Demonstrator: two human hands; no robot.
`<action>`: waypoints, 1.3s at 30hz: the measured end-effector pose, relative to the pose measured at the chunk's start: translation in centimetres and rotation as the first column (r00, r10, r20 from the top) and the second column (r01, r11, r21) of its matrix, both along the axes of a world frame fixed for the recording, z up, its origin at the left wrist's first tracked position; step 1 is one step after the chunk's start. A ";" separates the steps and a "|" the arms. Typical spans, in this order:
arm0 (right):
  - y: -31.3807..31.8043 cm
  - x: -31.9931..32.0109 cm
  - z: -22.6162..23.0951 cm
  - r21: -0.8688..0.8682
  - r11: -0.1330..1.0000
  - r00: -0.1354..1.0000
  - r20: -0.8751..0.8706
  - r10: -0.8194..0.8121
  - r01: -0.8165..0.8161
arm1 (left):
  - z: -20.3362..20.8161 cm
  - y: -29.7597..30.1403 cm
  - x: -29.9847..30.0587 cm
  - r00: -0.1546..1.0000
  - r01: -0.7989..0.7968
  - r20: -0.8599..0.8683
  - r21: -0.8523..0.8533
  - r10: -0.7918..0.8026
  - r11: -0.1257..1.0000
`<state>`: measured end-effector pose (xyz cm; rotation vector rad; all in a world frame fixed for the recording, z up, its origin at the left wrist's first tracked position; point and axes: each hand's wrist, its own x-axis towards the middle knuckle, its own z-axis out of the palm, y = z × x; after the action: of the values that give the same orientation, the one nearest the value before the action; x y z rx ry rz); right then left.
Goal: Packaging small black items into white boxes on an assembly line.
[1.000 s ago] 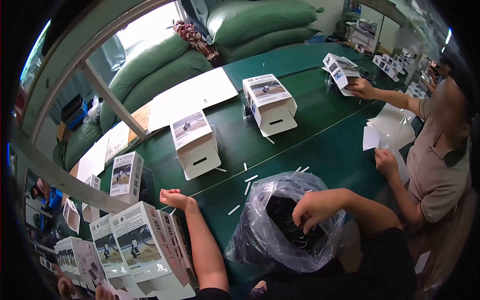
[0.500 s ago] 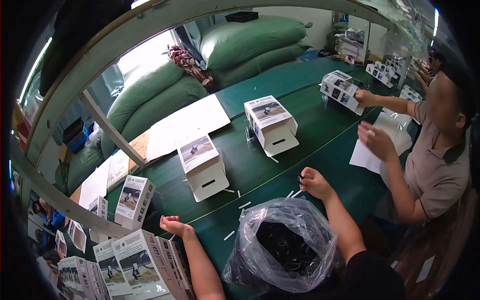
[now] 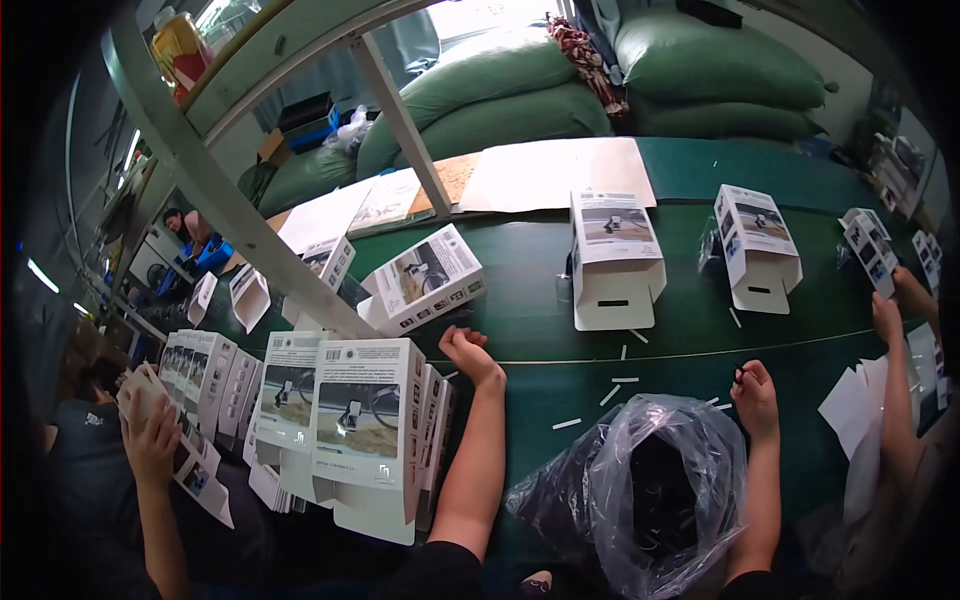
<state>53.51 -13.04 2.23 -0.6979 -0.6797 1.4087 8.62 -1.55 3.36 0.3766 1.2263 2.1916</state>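
My right hand (image 3: 755, 398) is closed in a pinch on a small black ring-shaped part (image 3: 740, 377), beside a clear plastic bag (image 3: 610, 480) filled with small black pieces (image 3: 662, 490). My left hand (image 3: 470, 355) has loosely bent fingers and seems to hold nothing. It is just below a tilted printed carton (image 3: 425, 280); whether it touches the carton I cannot tell. Two more cartons, a nearer one (image 3: 616, 260) and one farther right (image 3: 758, 245), lie on the green belt with their end flaps folded out toward me. Short white strips (image 3: 566, 424) lie around the bag.
Stacked cartons (image 3: 365, 430) crowd the left, beside a metal post (image 3: 240, 230). At far left a person's hand (image 3: 152, 440) is on flat cartons; at right another person's hands (image 3: 890, 315) hold a carton. Green sacks (image 3: 500, 120) and a pale board (image 3: 560, 172) lie beyond the belt.
The view has swung left, shifting everything rightward. My left hand is now close under the tilted carton. The co-worker at right has brought the second hand to the carton.
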 end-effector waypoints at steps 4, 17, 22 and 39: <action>-0.3 -0.6 -0.2 0.014 1.000 1.000 -0.003 0.004 -0.004 | 0.3 0.5 -0.6 0.981 -0.052 0.190 0.092 0.033 0.994; -1.0 0.5 0.3 0.024 1.000 0.999 -0.033 -0.018 0.019 | 3.3 -0.1 -1.1 0.880 -0.318 -0.344 0.083 0.327 0.944; -1.8 1.0 1.3 0.029 0.999 0.999 -0.050 -0.012 0.014 | 2.2 -1.0 -3.1 0.877 -0.244 -0.447 -0.100 0.176 0.965; -3.0 1.6 1.7 0.020 0.999 0.998 -0.056 -0.024 0.025 | 2.9 -3.2 2.7 0.796 0.182 -0.522 -0.277 -0.307 0.943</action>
<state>55.15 -16.00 3.98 -0.6463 -0.6394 1.3916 11.34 -4.79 6.24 1.0858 1.5942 1.7460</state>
